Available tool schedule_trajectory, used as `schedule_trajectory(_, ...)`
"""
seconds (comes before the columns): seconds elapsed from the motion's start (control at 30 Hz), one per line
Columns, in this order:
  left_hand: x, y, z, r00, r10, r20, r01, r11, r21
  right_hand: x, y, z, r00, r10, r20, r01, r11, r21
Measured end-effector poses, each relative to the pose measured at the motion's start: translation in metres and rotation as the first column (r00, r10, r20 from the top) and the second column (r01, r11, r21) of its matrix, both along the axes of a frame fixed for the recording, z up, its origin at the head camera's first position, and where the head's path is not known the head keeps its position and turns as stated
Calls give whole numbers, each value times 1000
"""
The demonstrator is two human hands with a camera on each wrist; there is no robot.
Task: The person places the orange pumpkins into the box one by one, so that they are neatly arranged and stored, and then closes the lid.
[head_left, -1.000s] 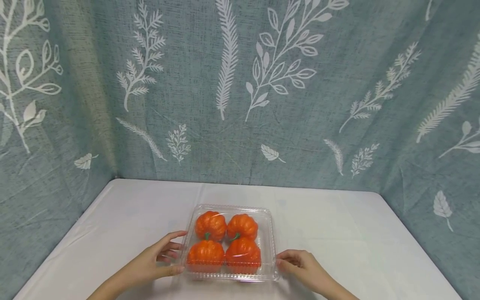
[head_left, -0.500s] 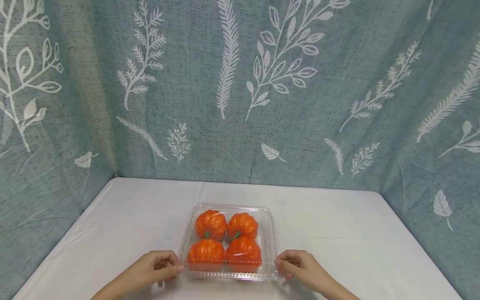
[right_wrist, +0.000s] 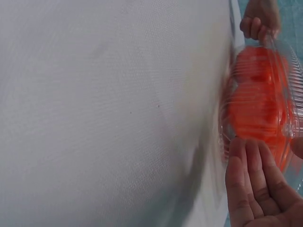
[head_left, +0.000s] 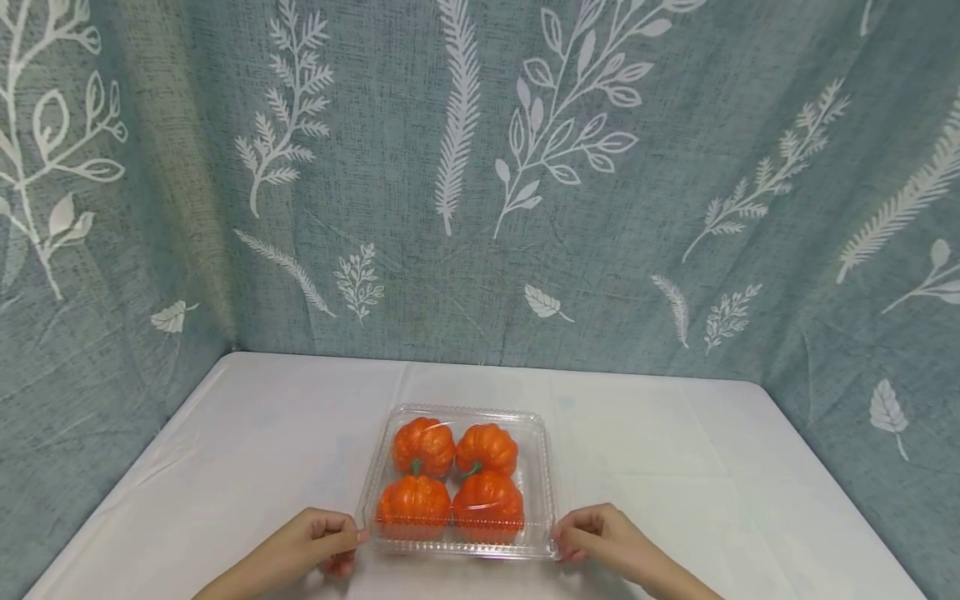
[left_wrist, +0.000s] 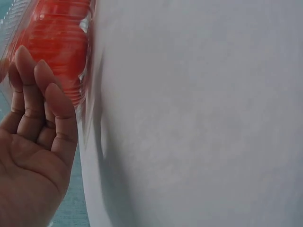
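A clear plastic clamshell container [head_left: 536, 492] with a ridged rim sits on the white table. Its lid is down over several small orange pumpkins [head_left: 414, 500] with green stems. At the near left corner, my left hand [head_left: 324, 537] pinches the rim between thumb and curled fingers. My right hand [head_left: 596, 533] pinches the near right corner the same way. The left wrist view shows the left fingers [left_wrist: 59, 101] beneath the rim, beside the container's ribbed wall. From the right wrist, the right fingers [right_wrist: 255, 163] lie along the container's side, with the thumb [right_wrist: 297, 146] at the rim.
White cloth [head_left: 675, 467] covers the table on both sides of the container. A blue-green curtain [head_left: 480, 275] with white leaf patterns encloses the back and both sides.
My left hand has slid down from the container's left side to its near left corner, and its spread fingers have curled in to pinch the rim. The right hand stays at its corner.
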State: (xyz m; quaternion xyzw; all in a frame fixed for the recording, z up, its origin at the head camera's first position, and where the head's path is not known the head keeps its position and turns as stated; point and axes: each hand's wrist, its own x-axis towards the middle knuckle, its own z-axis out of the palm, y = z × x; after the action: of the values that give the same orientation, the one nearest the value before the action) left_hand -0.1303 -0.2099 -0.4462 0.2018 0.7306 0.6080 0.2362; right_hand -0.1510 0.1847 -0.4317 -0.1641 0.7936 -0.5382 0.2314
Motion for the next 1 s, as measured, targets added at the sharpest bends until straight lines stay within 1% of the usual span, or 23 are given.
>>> schedule_trajectory(0.13, 1, 0, -2, 999, -5, 42, 3, 999, 40, 0, 0, -1, 1000, 25, 19, -25, 999, -29)
schedule_trajectory(0.23, 1, 0, -3, 998, -14, 59, 10, 998, 67, 0, -1, -1, 999, 35, 28, -34, 999, -39)
schedule_trajectory(0.47, 2, 1, -5, 999, -10, 41, 7, 997, 77, 1, -3, -2, 999, 39, 28, -38, 998, -52)
schedule_trajectory(0.6, 2, 0, -6, 999, -10, 50, 5, 996, 90, 2, -4, -2, 998, 47, 33, -45, 997, -65)
schedule_trajectory(0.8, 3, 1, -5, 999, -6, 53, 2, 997, 77, 2, -4, -2, 999, 41, 34, -39, 997, -69)
schedule_trajectory(1.0, 2, 2, -4, 1000, -1, 24, -1, 996, 89, 1, -3, -3, 998, 47, 39, -44, 996, -83)
